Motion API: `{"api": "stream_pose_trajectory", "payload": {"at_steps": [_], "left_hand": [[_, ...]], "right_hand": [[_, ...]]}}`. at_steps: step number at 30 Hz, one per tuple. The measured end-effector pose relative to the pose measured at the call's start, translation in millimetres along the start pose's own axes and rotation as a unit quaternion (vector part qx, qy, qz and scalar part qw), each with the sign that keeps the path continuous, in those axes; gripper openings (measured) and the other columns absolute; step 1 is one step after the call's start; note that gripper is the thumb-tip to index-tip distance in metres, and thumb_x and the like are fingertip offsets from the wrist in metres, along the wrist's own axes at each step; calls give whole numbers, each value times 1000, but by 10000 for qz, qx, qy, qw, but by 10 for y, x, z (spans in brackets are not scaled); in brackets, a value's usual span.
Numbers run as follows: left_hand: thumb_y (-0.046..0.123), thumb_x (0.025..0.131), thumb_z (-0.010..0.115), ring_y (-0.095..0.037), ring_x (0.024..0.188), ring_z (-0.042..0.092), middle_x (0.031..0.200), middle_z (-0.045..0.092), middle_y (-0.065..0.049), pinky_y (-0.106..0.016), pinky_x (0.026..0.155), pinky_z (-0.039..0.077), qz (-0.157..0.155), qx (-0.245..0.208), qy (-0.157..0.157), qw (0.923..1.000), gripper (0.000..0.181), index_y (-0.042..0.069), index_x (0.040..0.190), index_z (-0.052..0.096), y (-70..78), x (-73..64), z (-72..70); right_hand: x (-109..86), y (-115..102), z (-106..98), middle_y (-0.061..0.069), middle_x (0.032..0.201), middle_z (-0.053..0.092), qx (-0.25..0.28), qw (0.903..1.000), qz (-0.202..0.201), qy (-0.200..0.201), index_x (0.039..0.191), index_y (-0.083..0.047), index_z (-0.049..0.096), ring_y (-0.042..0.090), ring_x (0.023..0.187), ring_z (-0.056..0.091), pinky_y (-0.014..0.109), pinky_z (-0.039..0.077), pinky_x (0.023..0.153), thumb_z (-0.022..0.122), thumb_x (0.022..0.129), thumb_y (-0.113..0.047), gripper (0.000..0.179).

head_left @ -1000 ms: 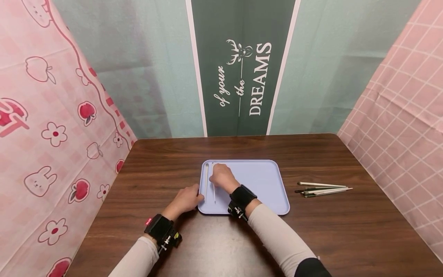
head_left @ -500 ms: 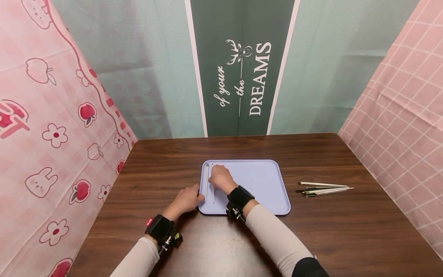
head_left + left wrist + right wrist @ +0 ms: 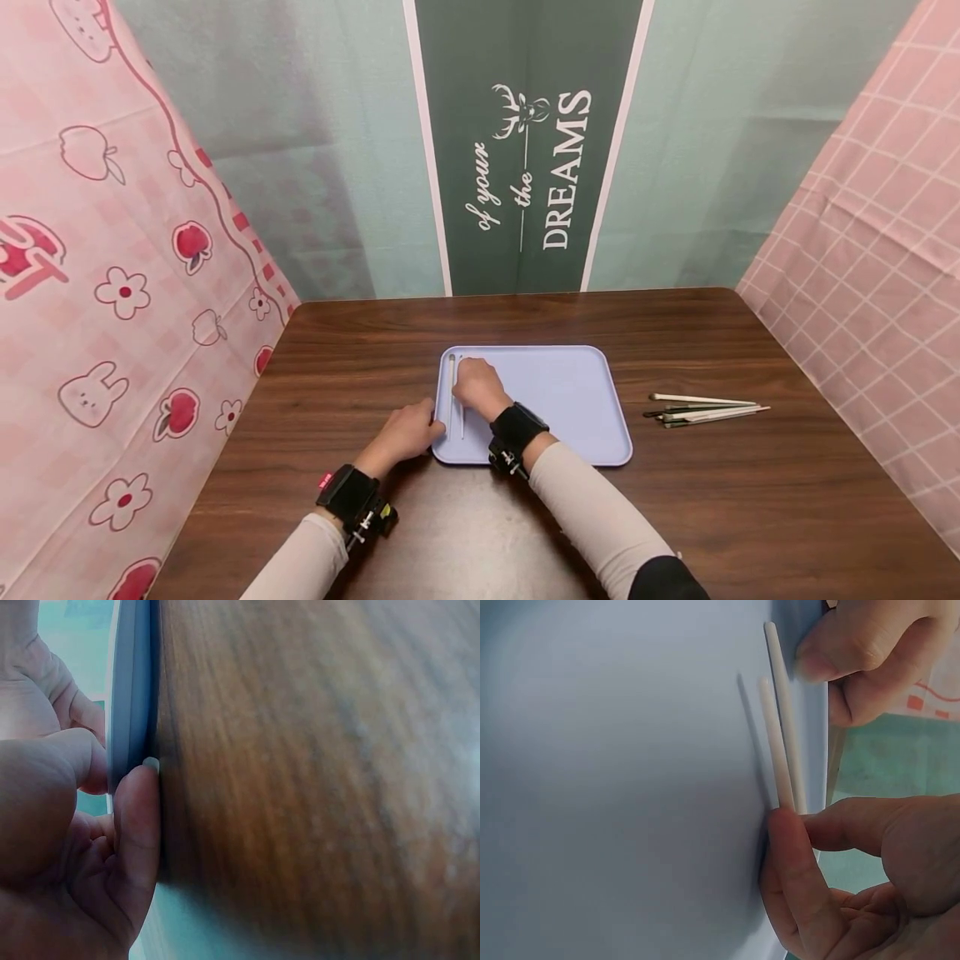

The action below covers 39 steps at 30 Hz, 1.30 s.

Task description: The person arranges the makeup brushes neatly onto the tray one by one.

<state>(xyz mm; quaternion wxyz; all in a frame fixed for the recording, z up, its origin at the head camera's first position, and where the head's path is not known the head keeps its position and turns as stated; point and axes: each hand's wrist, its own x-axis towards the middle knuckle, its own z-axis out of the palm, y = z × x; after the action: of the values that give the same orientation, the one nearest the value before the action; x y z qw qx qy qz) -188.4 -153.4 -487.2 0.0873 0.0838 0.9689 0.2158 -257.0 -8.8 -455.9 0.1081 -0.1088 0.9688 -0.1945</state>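
A pale lilac tray [image 3: 558, 400] lies on the table. My left hand [image 3: 408, 431] grips its near left edge; in the left wrist view, the thumb and a finger close over the tray's rim [image 3: 133, 682]. Between thumb and fingertips, my right hand [image 3: 482, 387] pinches a thin white-handled brush [image 3: 775, 739] low over the left part of the tray. Its far end is mostly hidden by the hand. Close beside it, nearly parallel, a second white-handled brush [image 3: 452, 396] with a dark head lies along the tray's left side.
To the right of the tray, a loose pile of brushes [image 3: 708, 413] with white and dark handles lies on the brown wooden table [image 3: 360, 350]. Fabric curtains [image 3: 337, 167] stand behind the table and along both sides.
My right hand has shifted slightly left with the pinched brush, bringing it nearer the brush at the tray's left side. My left hand keeps its grip on the tray edge.
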Motion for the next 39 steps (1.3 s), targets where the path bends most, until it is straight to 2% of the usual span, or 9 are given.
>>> {"api": "stream_pose_trajectory", "payload": {"at_steps": [8,16,22,32,39], "left_hand": [[20,91,61,-19,62,52,70,54,-2,-34,60,44,37,-52,0,10000,14,8,91,55,-14,-8,-9],[20,92,61,-18,62,53,71,54,-3,-34,60,44,-7,-81,-41,10000,14,8,92,55,8,-3,-19],[20,92,61,-19,63,53,71,54,-3,-35,61,44,-26,-58,-32,10000,14,7,92,56,14,-7,-21],[21,93,61,-18,63,53,72,55,-3,-33,59,44,-159,-162,-138,9996,14,7,95,56,15,-6,-4],[20,92,61,-19,63,53,72,54,-3,-34,59,44,-110,-134,-75,9998,14,7,94,56,15,-16,-11]], "right_hand": [[5,-8,25,8,70,54,-85,9999,-27,118,64,-9,53,20,60,51,26,40,52,68,84,-5,25],[10,0,6,7,69,53,-6,10000,38,-1,68,-7,55,20,60,52,26,39,51,68,86,-7,23],[5,8,-5,5,66,50,48,10000,12,-18,66,-9,51,18,58,50,25,38,51,69,89,-12,30],[-19,17,-38,3,66,54,92,9999,83,-105,69,-9,55,16,57,53,24,40,52,66,91,-13,25],[-16,35,-123,3,61,50,73,9998,157,-141,64,-11,51,16,53,50,25,38,50,65,92,-15,32]]}}
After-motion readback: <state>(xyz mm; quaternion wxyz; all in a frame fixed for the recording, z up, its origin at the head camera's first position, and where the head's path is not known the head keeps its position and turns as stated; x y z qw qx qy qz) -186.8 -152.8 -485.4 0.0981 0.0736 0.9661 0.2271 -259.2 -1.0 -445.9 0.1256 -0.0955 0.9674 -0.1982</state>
